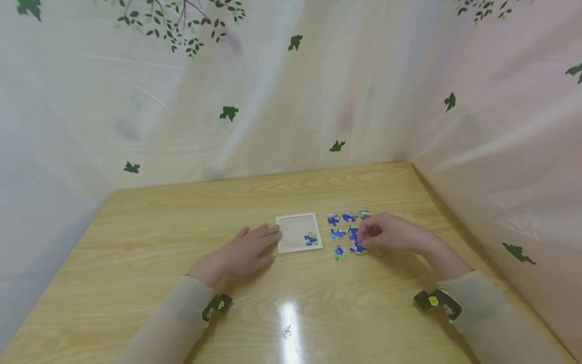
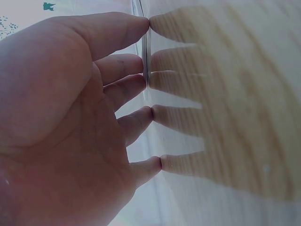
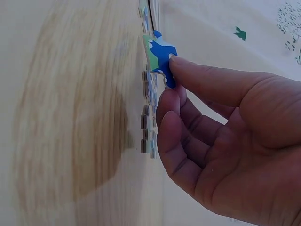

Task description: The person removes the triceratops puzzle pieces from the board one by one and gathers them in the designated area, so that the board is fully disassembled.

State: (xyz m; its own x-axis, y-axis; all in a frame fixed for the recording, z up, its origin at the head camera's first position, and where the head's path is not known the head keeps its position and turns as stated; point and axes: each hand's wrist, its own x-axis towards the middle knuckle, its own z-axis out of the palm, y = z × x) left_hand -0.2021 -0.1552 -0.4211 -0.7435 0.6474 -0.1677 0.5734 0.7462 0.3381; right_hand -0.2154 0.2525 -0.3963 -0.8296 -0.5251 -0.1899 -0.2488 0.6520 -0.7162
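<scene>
My left hand lies at the left side of a white square puzzle tray, its fingertips touching the edge. In the left wrist view, that hand has its fingers extended and their tips on the table. A small blue and green patch of puzzle sits in the tray's lower right corner. Between thumb and fingers my right hand pinches a blue and green puzzle piece, held up off the table in the right wrist view. Several loose puzzle pieces lie beside and partly behind this hand.
The wooden table carries the tray and pieces near its middle. Pale curtains with leaf prints hang behind it and at both sides. A dark wrist camera sits on the right sleeve, another on the left.
</scene>
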